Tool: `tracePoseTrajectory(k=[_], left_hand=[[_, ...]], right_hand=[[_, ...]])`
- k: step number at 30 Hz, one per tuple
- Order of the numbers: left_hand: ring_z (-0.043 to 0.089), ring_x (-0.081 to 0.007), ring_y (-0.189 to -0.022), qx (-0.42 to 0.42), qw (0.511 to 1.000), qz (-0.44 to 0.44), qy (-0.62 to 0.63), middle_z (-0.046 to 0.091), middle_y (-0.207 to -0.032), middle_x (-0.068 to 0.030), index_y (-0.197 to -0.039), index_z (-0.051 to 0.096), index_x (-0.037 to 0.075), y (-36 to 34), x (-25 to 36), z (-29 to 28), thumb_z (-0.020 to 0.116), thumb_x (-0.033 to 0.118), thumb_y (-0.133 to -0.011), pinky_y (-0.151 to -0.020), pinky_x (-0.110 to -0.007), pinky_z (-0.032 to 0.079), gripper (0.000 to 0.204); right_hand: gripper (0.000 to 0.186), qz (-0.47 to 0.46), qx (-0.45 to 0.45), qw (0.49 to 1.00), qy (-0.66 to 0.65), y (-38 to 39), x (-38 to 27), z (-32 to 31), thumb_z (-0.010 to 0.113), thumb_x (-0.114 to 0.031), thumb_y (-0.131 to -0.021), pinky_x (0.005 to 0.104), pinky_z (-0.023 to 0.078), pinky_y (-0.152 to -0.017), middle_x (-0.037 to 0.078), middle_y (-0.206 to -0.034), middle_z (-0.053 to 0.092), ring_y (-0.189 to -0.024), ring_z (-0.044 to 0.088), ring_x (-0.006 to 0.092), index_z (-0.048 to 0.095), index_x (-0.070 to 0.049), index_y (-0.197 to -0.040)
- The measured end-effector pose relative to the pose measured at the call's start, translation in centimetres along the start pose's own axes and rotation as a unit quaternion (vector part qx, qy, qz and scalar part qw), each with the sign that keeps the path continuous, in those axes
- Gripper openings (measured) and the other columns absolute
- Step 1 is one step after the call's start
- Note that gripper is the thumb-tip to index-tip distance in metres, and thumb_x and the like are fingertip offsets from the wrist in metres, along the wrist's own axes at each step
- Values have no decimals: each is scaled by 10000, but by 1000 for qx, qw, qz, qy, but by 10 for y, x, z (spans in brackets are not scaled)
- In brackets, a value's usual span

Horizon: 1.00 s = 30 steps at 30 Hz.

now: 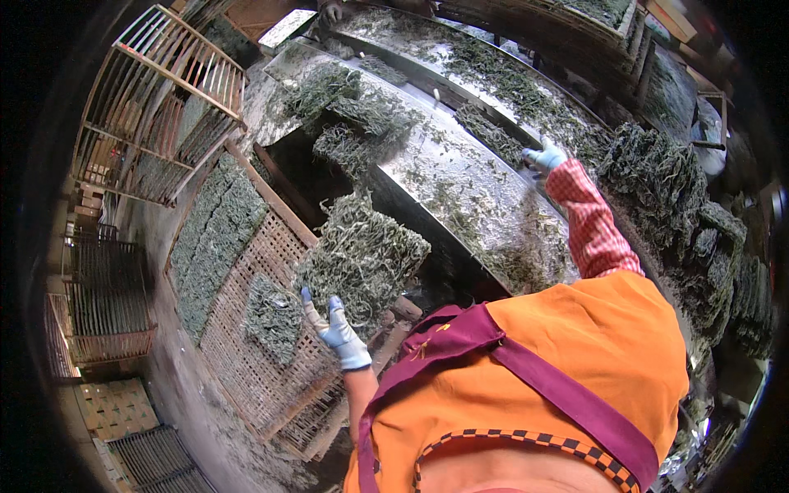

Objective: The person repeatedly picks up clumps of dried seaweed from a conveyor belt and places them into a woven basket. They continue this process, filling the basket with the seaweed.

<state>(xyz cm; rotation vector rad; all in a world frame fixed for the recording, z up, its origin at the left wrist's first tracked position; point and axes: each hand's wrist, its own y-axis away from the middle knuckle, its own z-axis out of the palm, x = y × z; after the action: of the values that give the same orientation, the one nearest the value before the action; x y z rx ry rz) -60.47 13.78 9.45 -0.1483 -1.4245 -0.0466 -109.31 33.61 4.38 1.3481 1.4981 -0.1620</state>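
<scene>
My left hand (343,335), in a pale glove with blue fingertips, grips the lower left edge of a matted slab of dried, greyish-green leafy strands (362,255). Thumb and a finger show apart; the slab hides the rest. That slab overlaps the near edge of a woven rack (271,255), which carries a smaller clump (274,319) and a long leafy mat (218,238). My right hand (546,156), gloved alike, has its fingers curled at a metal rail along the whitish work surface (460,160). What lies in those fingers is too small to make out.
More leafy clumps (353,111) lie on the surface's far left end. Dark bundles (657,177) hang at the right. A slatted wooden rack (168,90) stands upper left, stacked trays (575,37) upper right. Another person's hand (331,11) shows at the top edge.
</scene>
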Motion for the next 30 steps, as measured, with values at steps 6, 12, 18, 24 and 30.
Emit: tracePoseTrajectory(k=[6, 12, 18, 24, 30], left_hand=[[363, -179, -1273, -102, 994, 29, -35, 382, -1398, -50, -1360, 430, 116, 2, -7, 62, 590, 9, -851, -1014, -307, 357, 545], [410, -205, -1251, -113, 943, 174, -262, 455, -1341, -76, -1325, 437, 63, 15, -15, 105, 599, 23, -841, -1065, -331, 305, 512], [432, -134, -1165, -113, 987, 83, -82, 404, -1360, -7, -1341, 419, 117, -9, -32, 115, 565, -27, -857, -956, -273, 411, 525], [420, -152, -1196, -119, 991, -62, -26, 435, -1339, -13, -1317, 445, 126, -35, -72, 143, 587, -20, -812, -969, -272, 384, 544], [477, -208, -1171, -248, 957, -145, -25, 403, -1377, -29, -1464, 139, 348, -66, -99, 169, 521, 127, -919, -902, -448, 449, 701]], right_hand=[[670, -75, -492, 837, -229, 77, -21, 86, 678, -292, -854, 451, 483, -910, 112, -1287, 537, -1171, 510, 250, 345, -135, -1414], [690, 13, -493, 824, -278, 77, 2, 112, 661, -107, -859, 498, 519, -862, 115, -1124, 607, -980, 635, 263, 268, -45, -1423], [532, -5, -496, 820, -285, 50, 10, 32, 630, -121, -879, 389, 528, -864, 89, -1102, 631, -944, 644, 201, 414, -31, -1357], [527, -124, -373, 763, -513, 38, 29, -28, 637, -142, -859, 407, 485, -951, 159, -1238, 567, -1109, 580, 276, 431, 59, -1300], [442, -83, -296, 721, -622, 13, 42, 5, 625, -160, -859, 422, 496, -927, 127, -1219, 590, -1101, 581, 274, 506, -2, -1255]])
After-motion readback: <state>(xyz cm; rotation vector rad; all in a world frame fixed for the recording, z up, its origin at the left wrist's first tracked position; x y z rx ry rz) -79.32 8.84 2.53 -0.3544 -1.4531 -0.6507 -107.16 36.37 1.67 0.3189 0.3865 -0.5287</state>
